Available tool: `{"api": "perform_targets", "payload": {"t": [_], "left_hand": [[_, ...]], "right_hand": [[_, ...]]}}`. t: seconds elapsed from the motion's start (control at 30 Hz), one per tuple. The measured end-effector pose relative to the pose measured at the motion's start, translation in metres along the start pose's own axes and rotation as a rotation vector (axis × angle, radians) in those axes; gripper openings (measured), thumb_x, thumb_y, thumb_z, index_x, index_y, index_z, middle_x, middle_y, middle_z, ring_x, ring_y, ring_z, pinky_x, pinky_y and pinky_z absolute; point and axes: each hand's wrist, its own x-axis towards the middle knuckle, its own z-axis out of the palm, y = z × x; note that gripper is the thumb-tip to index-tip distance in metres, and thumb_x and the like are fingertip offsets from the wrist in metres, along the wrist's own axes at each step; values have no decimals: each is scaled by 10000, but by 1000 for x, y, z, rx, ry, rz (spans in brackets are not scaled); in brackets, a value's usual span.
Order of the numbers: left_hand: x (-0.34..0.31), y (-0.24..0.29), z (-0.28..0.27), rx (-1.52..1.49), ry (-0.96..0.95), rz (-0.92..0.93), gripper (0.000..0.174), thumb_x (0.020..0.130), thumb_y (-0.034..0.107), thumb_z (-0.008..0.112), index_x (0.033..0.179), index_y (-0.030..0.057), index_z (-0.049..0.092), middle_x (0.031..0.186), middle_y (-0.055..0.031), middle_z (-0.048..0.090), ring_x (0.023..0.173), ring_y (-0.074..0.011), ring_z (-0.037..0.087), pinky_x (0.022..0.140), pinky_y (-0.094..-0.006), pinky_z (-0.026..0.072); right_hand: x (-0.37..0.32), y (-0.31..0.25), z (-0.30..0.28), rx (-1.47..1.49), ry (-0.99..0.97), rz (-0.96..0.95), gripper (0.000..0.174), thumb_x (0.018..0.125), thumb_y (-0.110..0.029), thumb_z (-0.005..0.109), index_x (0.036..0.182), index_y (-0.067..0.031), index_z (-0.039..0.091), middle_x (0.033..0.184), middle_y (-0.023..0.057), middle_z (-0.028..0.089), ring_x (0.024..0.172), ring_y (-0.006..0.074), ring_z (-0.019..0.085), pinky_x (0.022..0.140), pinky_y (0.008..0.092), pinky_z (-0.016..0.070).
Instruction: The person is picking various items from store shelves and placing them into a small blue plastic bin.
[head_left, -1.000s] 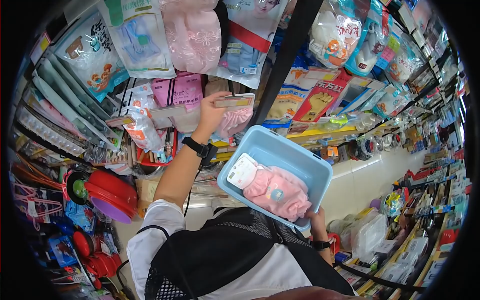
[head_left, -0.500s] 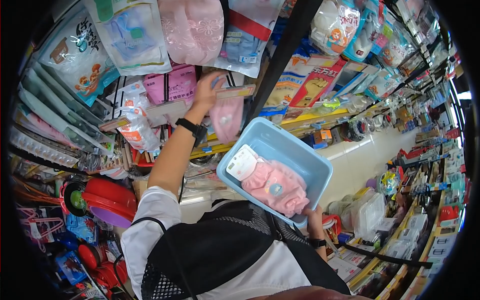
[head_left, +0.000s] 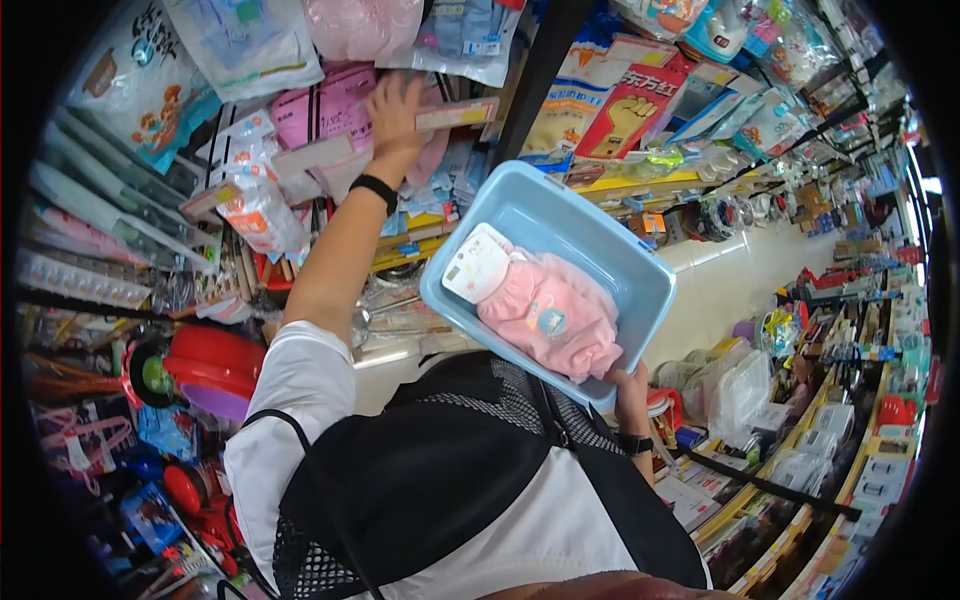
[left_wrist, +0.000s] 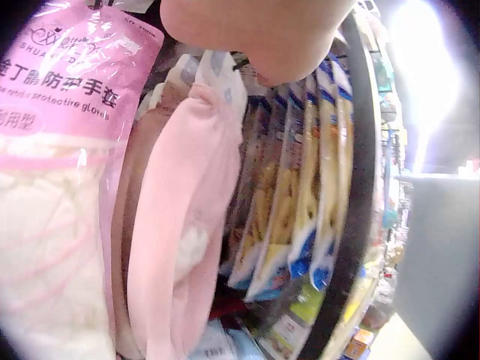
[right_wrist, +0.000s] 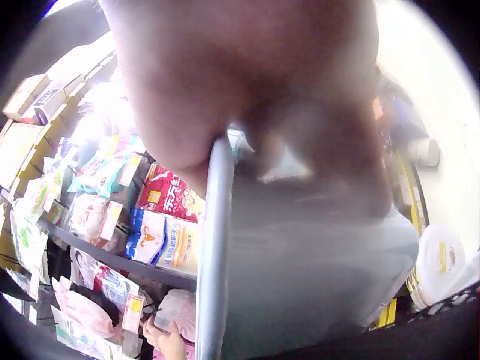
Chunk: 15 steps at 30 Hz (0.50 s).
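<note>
My left hand (head_left: 395, 115) reaches up to the hanging display, fingers extended and slightly blurred, beside a price-tag holder (head_left: 457, 115). Just below the hand in the left wrist view hangs a pink fabric item (left_wrist: 169, 225) with a white fluffy patch, its top near the hook. To its left is a pink bag of protective gloves (left_wrist: 67, 97). My right hand (head_left: 630, 395) grips the rim of a light blue plastic basket (head_left: 545, 215) at its near right corner. Inside lie pink sleeve covers (head_left: 555, 310) with a gathered cuff and a white header card (head_left: 478, 265).
Bagged gloves (head_left: 635, 110) hang on the rack past a dark upright post (head_left: 540, 75). Red basins (head_left: 212, 360) are stacked at the left. Clear plastic boxes (head_left: 735, 395) stand on the right-hand shelves, across the tiled aisle floor (head_left: 715, 280).
The left hand has moved from the price-tag holder to the packs farther back, and its fingers have straightened. The basket stays in the right hand. The view has shifted downward.
</note>
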Motion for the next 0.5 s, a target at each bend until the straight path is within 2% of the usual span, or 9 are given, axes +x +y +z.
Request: {"api": "perform_targets", "payload": {"t": [0.03,0.1,0.17,0.2,0.27,0.3,0.37,0.5], "left_hand": [[-16,12,-14,-108,134,115,303,827,226,652,1101,102,616,1209,-143,548,1119,-361,482,910,-549,377],[-52,34,-48,-69,77,45,323,825,208,652,1122,94,593,1219,-126,533,1118,-350,472,929,-538,376],[-85,44,-74,-368,-254,-92,373,805,211,676,1145,82,593,1320,-119,482,1167,-340,446,938,-523,383],[-94,57,-90,-335,-248,-111,373,805,211,676,1145,82,593,1320,-119,482,1167,-340,446,938,-523,383],[-109,93,-119,-434,-622,-162,422,767,234,725,1137,67,606,1367,-125,444,1179,-328,434,918,-495,401],[-115,109,-129,-409,-603,-175,422,767,234,725,1137,67,606,1367,-125,444,1179,-328,434,918,-495,401],[-128,142,-148,-112,-774,-16,491,683,262,794,1082,55,597,1415,-166,410,1247,-361,418,944,-456,412],[-165,175,-141,231,-703,-1,596,599,310,845,1074,55,591,1481,-189,330,1319,-375,367,953,-464,410]], "right_hand": [[7,1,-5,0,-14,-7,350,625,3,549,973,34,576,830,60,604,736,181,589,681,278,471],[24,-2,-16,-24,-52,-2,345,624,6,548,966,33,578,833,59,606,740,180,591,681,279,471],[46,-9,-31,-68,-120,-22,340,624,3,552,962,32,580,830,57,605,740,178,589,680,278,471],[59,-14,-38,-76,-157,-20,340,624,3,552,962,32,580,830,57,605,740,178,589,680,278,471],[81,-27,-53,-126,-288,-45,368,620,-8,555,985,32,580,826,54,603,744,176,588,687,282,475],[89,-32,-55,-128,-319,-58,368,620,-8,555,985,32,580,826,54,603,744,176,588,687,282,475],[103,-40,-57,-110,-366,-66,425,615,-13,553,1037,40,578,860,63,621,771,176,600,708,288,486],[134,-42,-77,-177,-518,-71,502,625,1,547,1124,55,573,949,94,650,842,189,631,757,303,509]]}}
